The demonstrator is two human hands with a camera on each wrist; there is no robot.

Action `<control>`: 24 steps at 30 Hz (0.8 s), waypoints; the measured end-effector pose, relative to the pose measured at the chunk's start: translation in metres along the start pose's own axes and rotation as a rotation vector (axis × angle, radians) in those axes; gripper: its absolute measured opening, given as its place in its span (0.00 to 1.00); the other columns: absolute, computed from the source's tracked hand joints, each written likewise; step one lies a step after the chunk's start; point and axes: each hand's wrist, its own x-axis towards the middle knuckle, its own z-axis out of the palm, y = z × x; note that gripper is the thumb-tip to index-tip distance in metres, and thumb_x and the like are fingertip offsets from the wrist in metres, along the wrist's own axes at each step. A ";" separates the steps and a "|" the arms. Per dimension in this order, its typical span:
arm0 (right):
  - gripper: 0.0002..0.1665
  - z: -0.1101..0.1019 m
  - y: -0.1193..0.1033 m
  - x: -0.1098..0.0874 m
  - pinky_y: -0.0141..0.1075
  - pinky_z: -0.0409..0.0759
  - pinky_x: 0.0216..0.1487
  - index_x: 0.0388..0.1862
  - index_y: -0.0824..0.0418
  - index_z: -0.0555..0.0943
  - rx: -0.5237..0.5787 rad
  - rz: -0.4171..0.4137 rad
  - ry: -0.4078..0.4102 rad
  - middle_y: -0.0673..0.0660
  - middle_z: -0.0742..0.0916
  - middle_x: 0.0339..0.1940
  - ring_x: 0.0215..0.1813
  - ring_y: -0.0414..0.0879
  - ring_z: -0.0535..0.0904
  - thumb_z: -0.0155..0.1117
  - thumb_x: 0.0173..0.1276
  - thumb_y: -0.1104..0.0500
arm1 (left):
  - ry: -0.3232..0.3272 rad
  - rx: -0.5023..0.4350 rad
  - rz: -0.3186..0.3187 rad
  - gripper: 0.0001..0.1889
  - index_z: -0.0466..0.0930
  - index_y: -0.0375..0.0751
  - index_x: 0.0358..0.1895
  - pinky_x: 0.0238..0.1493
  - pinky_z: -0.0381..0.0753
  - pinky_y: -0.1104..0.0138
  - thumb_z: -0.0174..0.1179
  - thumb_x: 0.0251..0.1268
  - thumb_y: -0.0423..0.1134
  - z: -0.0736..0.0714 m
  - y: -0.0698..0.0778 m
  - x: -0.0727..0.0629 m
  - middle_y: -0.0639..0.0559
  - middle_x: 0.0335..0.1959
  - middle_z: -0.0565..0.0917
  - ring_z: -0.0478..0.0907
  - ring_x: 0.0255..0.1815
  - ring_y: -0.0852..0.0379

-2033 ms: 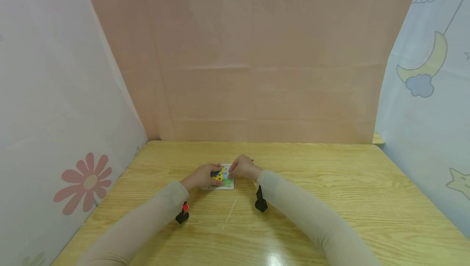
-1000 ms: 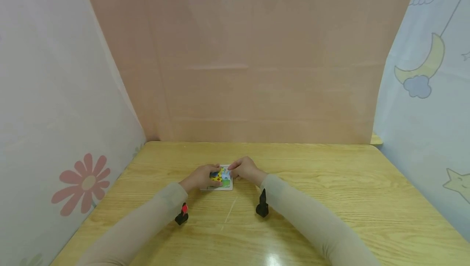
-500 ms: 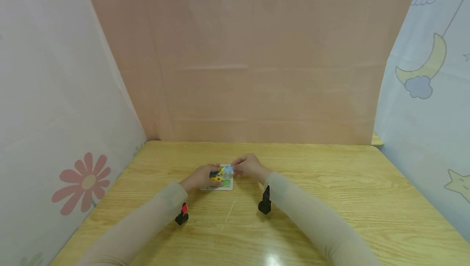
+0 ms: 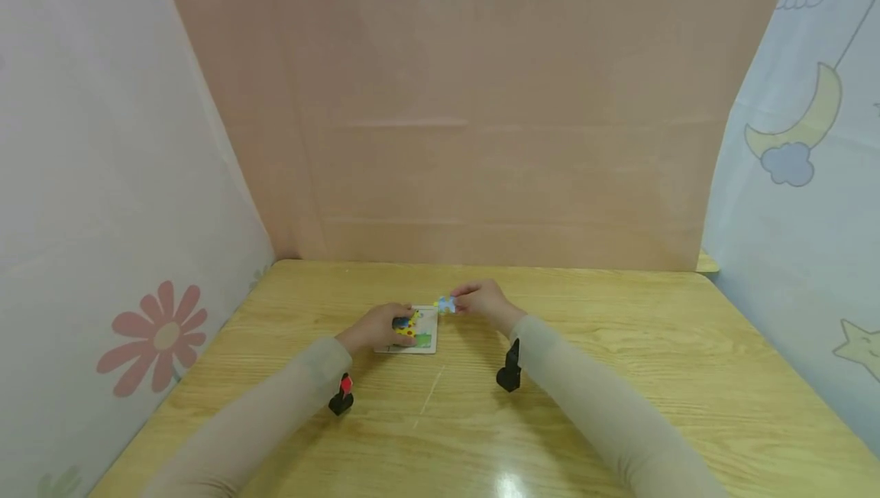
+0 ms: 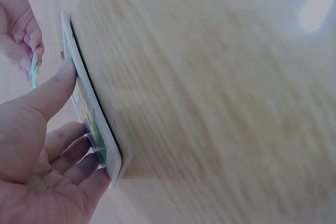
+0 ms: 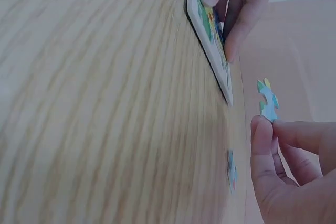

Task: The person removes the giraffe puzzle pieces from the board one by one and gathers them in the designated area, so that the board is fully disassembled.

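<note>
A white-framed jigsaw puzzle board (image 4: 427,321) with a giraffe picture lies toward the far side of the table. My left hand (image 4: 376,326) rests on its left part, thumb on the near side and fingers spread over the picture, as the left wrist view shows. Between thumb and fingers my right hand (image 4: 485,303) pinches a light-blue puzzle piece (image 4: 447,305) just off the board's far right corner. In the right wrist view this puzzle piece (image 6: 269,103) is held up above the table. The board's upper right shows a pale bare patch.
Another puzzle piece (image 6: 231,171) lies on the wooden table (image 4: 591,376) below the right hand in the right wrist view; the head view hides it. A brown sheet (image 4: 467,116) hangs behind the table, with patterned cloth walls at both sides.
The right hand has drawn the light-blue puzzle piece out of the board and moved right and away with it, exposing a pale patch. The left hand stays on the board.
</note>
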 end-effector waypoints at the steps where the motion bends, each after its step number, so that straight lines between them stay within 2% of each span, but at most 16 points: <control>1: 0.12 -0.002 0.001 0.001 0.46 0.82 0.55 0.49 0.71 0.81 0.005 0.002 0.000 0.62 0.86 0.42 0.37 0.46 0.84 0.59 0.69 0.69 | -0.002 -0.003 0.002 0.35 0.70 0.38 0.67 0.74 0.59 0.51 0.70 0.56 0.44 -0.001 0.000 0.000 0.47 0.72 0.67 0.60 0.75 0.43; 9: 0.13 -0.021 0.008 0.007 0.44 0.83 0.52 0.50 0.72 0.81 0.013 0.015 0.037 0.63 0.87 0.40 0.37 0.48 0.85 0.60 0.68 0.69 | -0.019 -0.033 -0.002 0.35 0.70 0.39 0.68 0.74 0.58 0.50 0.70 0.57 0.43 -0.003 -0.002 -0.001 0.47 0.73 0.65 0.58 0.75 0.42; 17: 0.15 -0.043 0.010 0.004 0.43 0.84 0.49 0.52 0.72 0.80 -0.037 0.020 0.068 0.63 0.87 0.37 0.38 0.51 0.85 0.58 0.69 0.68 | -0.069 0.099 0.010 0.36 0.66 0.39 0.71 0.75 0.57 0.50 0.66 0.60 0.45 -0.005 0.007 -0.006 0.46 0.75 0.62 0.56 0.76 0.42; 24: 0.17 -0.062 0.018 0.005 0.39 0.85 0.46 0.55 0.74 0.78 -0.059 0.024 0.077 0.62 0.87 0.36 0.36 0.48 0.84 0.58 0.70 0.67 | -0.061 0.154 0.007 0.36 0.66 0.39 0.71 0.74 0.58 0.50 0.66 0.60 0.45 -0.005 0.013 -0.007 0.46 0.75 0.63 0.58 0.76 0.42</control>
